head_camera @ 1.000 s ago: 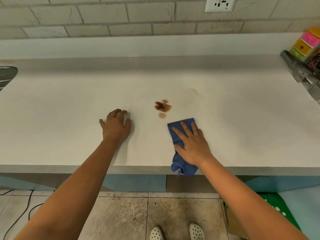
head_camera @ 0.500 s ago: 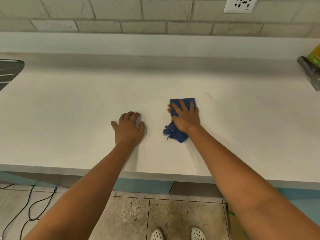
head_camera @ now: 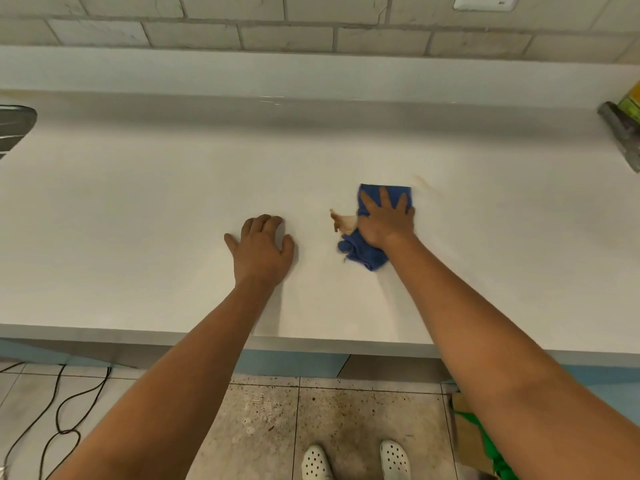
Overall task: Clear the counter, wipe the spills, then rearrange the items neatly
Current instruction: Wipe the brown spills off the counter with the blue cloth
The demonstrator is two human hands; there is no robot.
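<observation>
My right hand [head_camera: 386, 220] presses flat on a blue cloth [head_camera: 367, 252] in the middle of the white counter [head_camera: 138, 209], fingers spread over it. A smeared brown spill [head_camera: 343, 220] shows just left of the cloth, touching its edge. A faint brownish streak [head_camera: 423, 181] lies beyond the cloth's far right corner. My left hand [head_camera: 261, 249] rests palm down on the bare counter to the left, fingers loosely curled, holding nothing.
A metal rack [head_camera: 14, 128] sits at the far left edge. Grey and yellow-green items [head_camera: 623, 129] stand at the far right. A wall socket [head_camera: 485, 1] is above. Cables [head_camera: 59, 410] lie on the floor; a green bag [head_camera: 481, 441] is lower right.
My right hand pushed the cloth away from the counter's front edge over the brown spill, then shifted it right, leaving a smear at the cloth's left side. My left hand stayed put.
</observation>
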